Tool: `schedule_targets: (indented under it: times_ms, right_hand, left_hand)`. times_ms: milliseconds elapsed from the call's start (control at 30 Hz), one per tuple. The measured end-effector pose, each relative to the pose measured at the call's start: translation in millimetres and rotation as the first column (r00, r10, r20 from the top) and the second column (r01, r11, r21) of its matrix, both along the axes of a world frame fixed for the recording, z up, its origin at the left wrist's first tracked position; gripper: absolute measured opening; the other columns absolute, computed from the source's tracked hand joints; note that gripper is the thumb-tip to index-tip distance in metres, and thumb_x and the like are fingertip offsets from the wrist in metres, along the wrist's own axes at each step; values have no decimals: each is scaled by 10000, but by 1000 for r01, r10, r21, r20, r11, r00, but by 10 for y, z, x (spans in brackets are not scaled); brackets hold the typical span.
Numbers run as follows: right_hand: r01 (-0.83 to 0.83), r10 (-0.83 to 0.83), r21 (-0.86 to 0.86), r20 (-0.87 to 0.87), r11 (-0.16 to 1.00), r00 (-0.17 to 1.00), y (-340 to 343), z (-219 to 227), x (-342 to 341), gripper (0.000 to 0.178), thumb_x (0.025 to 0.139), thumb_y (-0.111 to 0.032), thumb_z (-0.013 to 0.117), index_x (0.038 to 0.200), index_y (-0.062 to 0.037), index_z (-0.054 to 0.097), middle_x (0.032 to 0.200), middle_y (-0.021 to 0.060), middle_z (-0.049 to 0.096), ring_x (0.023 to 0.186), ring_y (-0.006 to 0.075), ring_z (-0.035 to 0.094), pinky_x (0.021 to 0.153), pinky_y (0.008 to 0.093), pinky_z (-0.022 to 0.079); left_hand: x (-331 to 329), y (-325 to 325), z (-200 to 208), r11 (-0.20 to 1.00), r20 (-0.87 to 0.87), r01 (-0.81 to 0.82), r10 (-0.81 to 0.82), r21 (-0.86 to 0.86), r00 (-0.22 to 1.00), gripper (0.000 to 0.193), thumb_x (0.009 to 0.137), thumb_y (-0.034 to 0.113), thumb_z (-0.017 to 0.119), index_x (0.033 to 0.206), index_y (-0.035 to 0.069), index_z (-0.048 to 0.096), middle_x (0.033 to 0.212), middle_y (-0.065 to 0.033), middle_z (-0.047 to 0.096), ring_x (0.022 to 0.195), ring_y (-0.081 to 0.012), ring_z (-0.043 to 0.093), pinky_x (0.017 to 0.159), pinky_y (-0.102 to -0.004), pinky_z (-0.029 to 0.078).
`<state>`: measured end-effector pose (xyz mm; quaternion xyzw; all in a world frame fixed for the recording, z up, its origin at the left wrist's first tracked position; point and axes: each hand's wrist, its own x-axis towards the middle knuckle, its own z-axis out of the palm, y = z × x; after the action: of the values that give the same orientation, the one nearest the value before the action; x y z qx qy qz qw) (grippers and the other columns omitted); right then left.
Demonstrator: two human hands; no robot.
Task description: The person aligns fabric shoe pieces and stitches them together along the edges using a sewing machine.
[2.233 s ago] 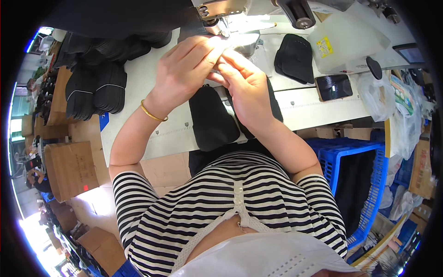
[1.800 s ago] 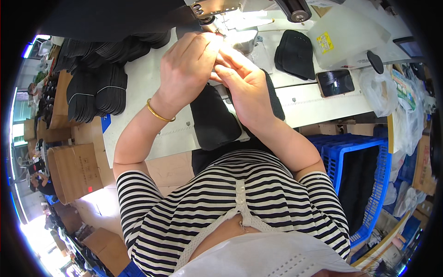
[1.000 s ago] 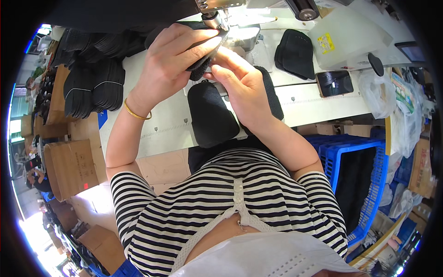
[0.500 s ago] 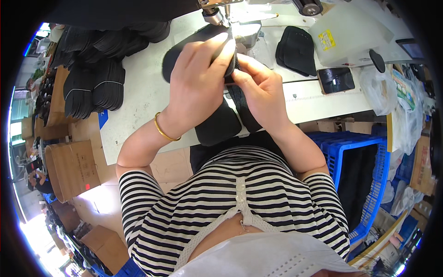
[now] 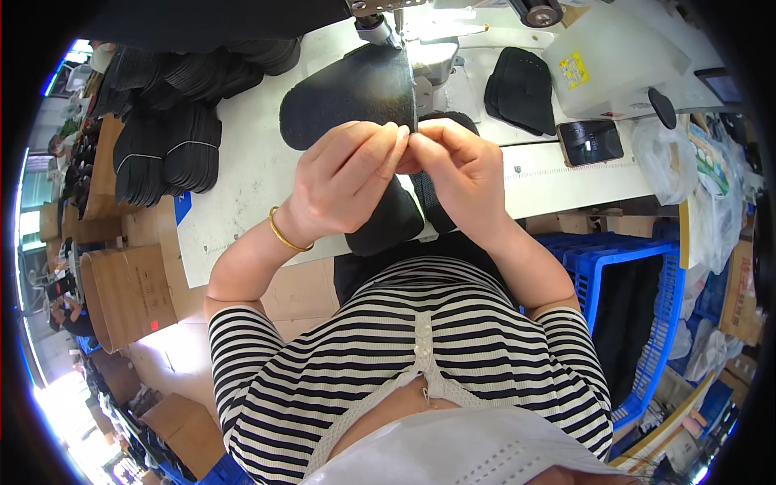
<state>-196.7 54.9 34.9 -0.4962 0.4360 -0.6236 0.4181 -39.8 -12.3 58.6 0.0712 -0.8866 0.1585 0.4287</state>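
Observation:
A large, rounded black fabric piece (image 5: 347, 93) lies flat under the needle of a sewing machine (image 5: 376, 31). At the near end of its right edge, my left hand (image 5: 347, 176) is closed in a pinch. My right hand (image 5: 462, 178) pinches at the same spot, its fingertips touching those of the left. Exactly what lies between the fingertips is mostly hidden. Below my hands, more black padded pieces (image 5: 388, 222) hang over the front edge of the white table (image 5: 234, 218), partly covered by my wrists.
Bundled black pieces (image 5: 166, 158) are stacked at the table's left. Flat black pieces (image 5: 519, 90) and a phone (image 5: 591, 142) lie on the right, beside a pale machine housing (image 5: 610, 69). A blue plastic crate (image 5: 671, 323) stands at lower right, cardboard boxes (image 5: 129, 295) at left.
My left hand has come down off the fabric toward me, uncovering the piece, which now lies flat. Both hands' fingertips have met at its near edge.

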Motion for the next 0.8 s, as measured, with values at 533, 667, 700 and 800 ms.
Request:
schedule_targets:
  times_ms: [533, 667, 700, 800]
  right_hand:
    - [-11, 1, 63, 152, 998, 988, -211, 107, -78, 192, 928, -95, 526, 912, 38, 663, 692, 66, 683, 607, 62, 613, 582, 202, 519]
    - [-25, 21, 19, 185, 1000, 982, -349, 99, -88, 209, 925, -98, 525, 847, 36, 665, 698, 65, 685, 595, 58, 602, 584, 194, 517]
    - [-19, 19, -4, 190, 1000, 982, -378, 82, -83, 212, 928, -96, 524, 844, 40, 663, 699, 67, 685, 597, 57, 602, 584, 195, 518]
    - [-7, 12, -29, 175, 1000, 985, -445, 97, -77, 213, 935, -94, 523, 850, 44, 661, 703, 69, 686, 598, 59, 601, 583, 200, 520]
  left_hand:
    - [-105, -195, -29, 997, -130, -67, 72, 43, 989, 294, 629, -69, 710, 912, 8, 731, 925, -72, 673, 853, -227, 664, 703, -303, 562]
    - [-137, -336, -13, 1000, -160, -3, 8, 29, 987, 269, 611, -75, 699, 869, -6, 729, 879, -70, 674, 824, -223, 659, 696, -303, 563]
    - [-139, -367, -1, 1000, -161, -6, 10, 27, 987, 269, 611, -75, 699, 869, -6, 729, 879, -70, 674, 824, -223, 659, 696, -303, 563]
    - [-129, -481, 22, 1000, -148, 6, -7, -5, 989, 255, 594, -77, 695, 840, -15, 722, 863, -72, 671, 808, -223, 656, 687, -300, 563]
